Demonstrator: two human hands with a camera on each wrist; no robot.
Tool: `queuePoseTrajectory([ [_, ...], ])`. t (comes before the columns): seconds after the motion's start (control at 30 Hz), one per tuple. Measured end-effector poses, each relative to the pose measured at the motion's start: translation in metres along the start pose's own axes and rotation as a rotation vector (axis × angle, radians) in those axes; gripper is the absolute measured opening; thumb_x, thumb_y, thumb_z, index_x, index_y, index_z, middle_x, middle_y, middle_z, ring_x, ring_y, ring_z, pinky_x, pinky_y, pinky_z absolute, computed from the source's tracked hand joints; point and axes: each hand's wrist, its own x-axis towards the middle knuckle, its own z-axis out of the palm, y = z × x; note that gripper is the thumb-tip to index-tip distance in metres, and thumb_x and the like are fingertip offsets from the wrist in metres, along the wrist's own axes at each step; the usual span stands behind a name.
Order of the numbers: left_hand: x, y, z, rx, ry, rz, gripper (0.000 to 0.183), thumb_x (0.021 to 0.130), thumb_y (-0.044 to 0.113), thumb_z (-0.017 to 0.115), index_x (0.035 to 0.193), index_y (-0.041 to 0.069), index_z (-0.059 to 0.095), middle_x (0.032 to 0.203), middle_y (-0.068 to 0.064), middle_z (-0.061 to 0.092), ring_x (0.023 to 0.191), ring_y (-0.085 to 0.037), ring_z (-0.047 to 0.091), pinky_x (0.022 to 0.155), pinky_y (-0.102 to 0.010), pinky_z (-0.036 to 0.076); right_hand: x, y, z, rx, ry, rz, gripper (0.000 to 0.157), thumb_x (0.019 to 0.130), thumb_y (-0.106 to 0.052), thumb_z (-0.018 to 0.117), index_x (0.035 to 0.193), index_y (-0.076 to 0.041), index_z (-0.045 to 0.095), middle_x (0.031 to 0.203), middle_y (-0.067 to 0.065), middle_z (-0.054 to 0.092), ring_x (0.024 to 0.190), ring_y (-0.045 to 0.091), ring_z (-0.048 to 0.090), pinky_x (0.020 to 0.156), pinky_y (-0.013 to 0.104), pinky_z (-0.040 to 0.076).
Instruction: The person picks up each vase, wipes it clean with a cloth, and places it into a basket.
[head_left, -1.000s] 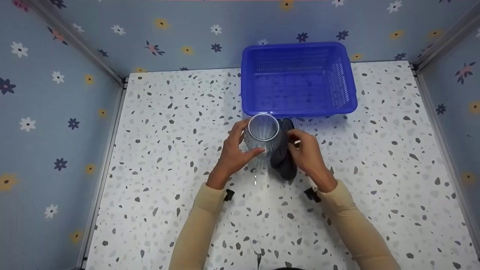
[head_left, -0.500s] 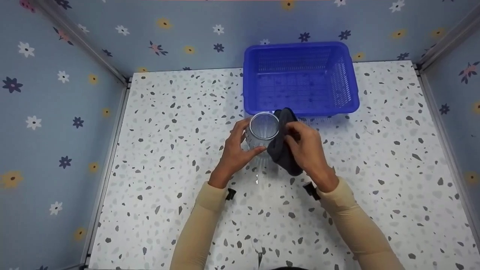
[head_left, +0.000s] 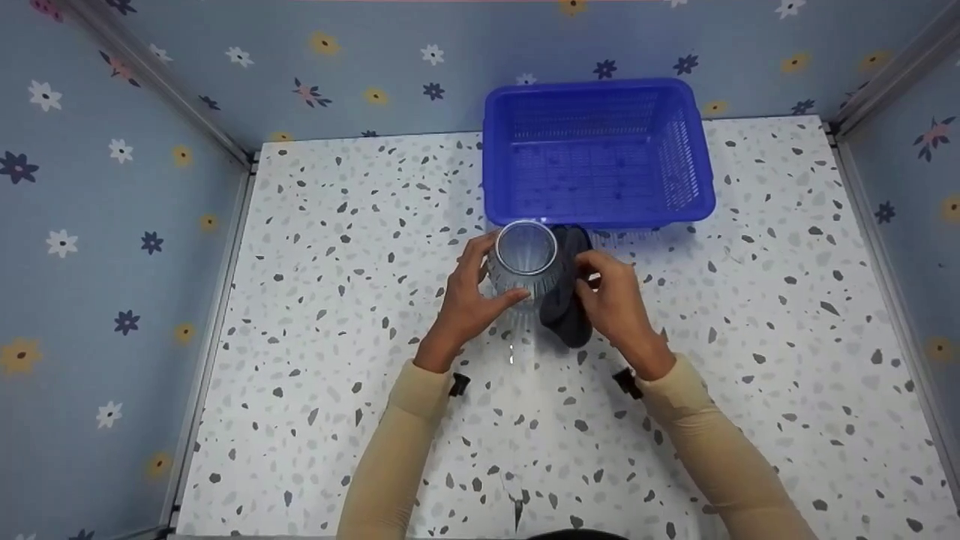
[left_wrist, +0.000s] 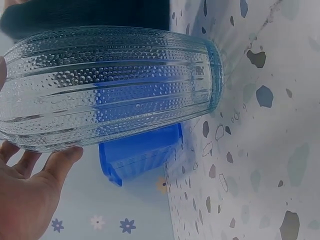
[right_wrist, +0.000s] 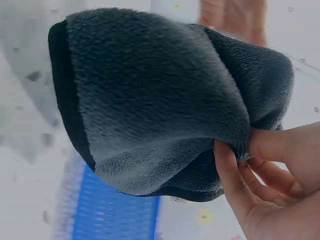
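Note:
A clear ribbed glass vase (head_left: 525, 281) with a dimpled surface stands upright on the speckled table, its round mouth facing up. My left hand (head_left: 469, 304) grips it from the left, thumb on the near side and fingers around the far side. In the left wrist view, the glass vase (left_wrist: 115, 90) meets the table at its base. A dark grey plush cloth (head_left: 566, 300) lies against the vase's right side. My right hand (head_left: 616, 296) pinches the cloth between thumb and fingers. The right wrist view shows the folded cloth (right_wrist: 150, 90) hiding most of the vase.
Just behind the vase stands a blue plastic basket (head_left: 598, 220) with slotted walls, against the flowered back panel (head_left: 405, 67). Flowered side panels with metal edges border the table (head_left: 337, 225) on the left and right.
The cloth rises along the vase's right side with my right hand, then comes back down. My left hand keeps its hold, and the vase stays in place.

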Motion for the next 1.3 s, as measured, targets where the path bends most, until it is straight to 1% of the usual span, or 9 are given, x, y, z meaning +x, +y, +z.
queuePoseTrajectory([
  [0.1, 0.0, 0.001, -0.001, -0.001, -0.001, 0.001, 0.089, 0.083, 0.025, 0.093, 0.156, 0.007, 0.044, 0.157, -0.011, 0.048, 0.145, -0.028, 0.049, 0.113, -0.048, 0.05, -0.003, 0.018, 0.015, -0.027, -0.024, 0.031, 0.022, 0.088, 0.02, 0.065, 0.104, 0.007, 0.072, 0.097, 0.022, 0.073, 0.089, 0.037, 0.071, 0.075, 0.049, 0.06],
  [0.27, 0.0, 0.001, -0.001, -0.005, -0.006, -0.01, 0.089, 0.083, 0.024, 0.093, 0.156, 0.006, 0.044, 0.156, -0.013, 0.048, 0.145, -0.031, 0.049, 0.112, -0.048, 0.05, -0.006, 0.046, 0.037, -0.109, -0.114, 0.074, 0.019, 0.087, 0.019, 0.066, 0.1, 0.005, 0.071, 0.093, 0.022, 0.071, 0.088, 0.038, 0.068, 0.077, 0.052, 0.055],
  [0.37, 0.0, 0.001, 0.0, -0.005, -0.008, -0.019, 0.089, 0.083, 0.024, 0.093, 0.156, 0.006, 0.044, 0.156, -0.013, 0.048, 0.144, -0.031, 0.049, 0.113, -0.048, 0.049, -0.006, 0.051, 0.041, -0.132, -0.151, 0.099, 0.016, 0.088, 0.017, 0.066, 0.099, 0.006, 0.07, 0.092, 0.022, 0.071, 0.088, 0.037, 0.068, 0.076, 0.053, 0.054],
  [0.5, 0.0, 0.001, 0.0, -0.006, -0.006, -0.019, 0.089, 0.083, 0.023, 0.093, 0.155, 0.006, 0.044, 0.156, -0.013, 0.048, 0.145, -0.031, 0.049, 0.113, -0.047, 0.049, -0.005, 0.052, 0.04, -0.113, -0.165, 0.116, 0.016, 0.088, 0.018, 0.065, 0.099, 0.006, 0.07, 0.092, 0.022, 0.071, 0.087, 0.036, 0.067, 0.077, 0.052, 0.054],
  [0.6, 0.0, 0.001, 0.0, -0.003, -0.006, -0.015, 0.089, 0.083, 0.025, 0.093, 0.155, 0.007, 0.044, 0.156, -0.012, 0.049, 0.145, -0.03, 0.049, 0.113, -0.047, 0.049, -0.004, 0.047, 0.035, -0.095, -0.156, 0.117, 0.017, 0.088, 0.018, 0.066, 0.1, 0.006, 0.071, 0.092, 0.022, 0.072, 0.087, 0.037, 0.068, 0.077, 0.051, 0.055],
  [0.77, 0.0, 0.001, 0.0, -0.001, -0.007, -0.017, 0.089, 0.084, 0.025, 0.093, 0.156, 0.007, 0.043, 0.157, -0.012, 0.048, 0.146, -0.03, 0.048, 0.113, -0.05, 0.049, -0.001, 0.03, 0.019, -0.062, -0.101, 0.083, 0.019, 0.087, 0.017, 0.068, 0.101, 0.005, 0.073, 0.093, 0.021, 0.074, 0.087, 0.038, 0.069, 0.077, 0.051, 0.055],
  [1.03, -0.001, 0.003, -0.001, 0.004, -0.007, -0.009, 0.089, 0.084, 0.025, 0.092, 0.156, 0.008, 0.043, 0.157, -0.011, 0.048, 0.145, -0.029, 0.048, 0.112, -0.052, 0.05, 0.001, 0.002, -0.001, 0.041, -0.008, 0.029, 0.019, 0.087, 0.019, 0.066, 0.102, 0.008, 0.072, 0.095, 0.021, 0.074, 0.089, 0.034, 0.071, 0.076, 0.046, 0.062],
  [1.17, 0.0, 0.003, -0.001, -0.005, -0.005, -0.013, 0.088, 0.084, 0.027, 0.092, 0.156, 0.009, 0.045, 0.157, -0.009, 0.048, 0.145, -0.028, 0.049, 0.112, -0.053, 0.05, 0.004, -0.011, -0.007, 0.07, 0.031, -0.009, 0.018, 0.088, 0.017, 0.069, 0.103, 0.008, 0.073, 0.098, 0.02, 0.076, 0.088, 0.032, 0.073, 0.076, 0.039, 0.061],
  [1.3, -0.001, 0.002, 0.0, -0.004, -0.002, -0.018, 0.087, 0.085, 0.027, 0.092, 0.156, 0.011, 0.045, 0.157, -0.008, 0.048, 0.145, -0.026, 0.049, 0.111, -0.053, 0.05, 0.009, -0.023, -0.011, 0.083, 0.046, -0.051, 0.018, 0.088, 0.015, 0.071, 0.104, 0.008, 0.074, 0.098, 0.02, 0.076, 0.086, 0.031, 0.073, 0.074, 0.034, 0.06],
])
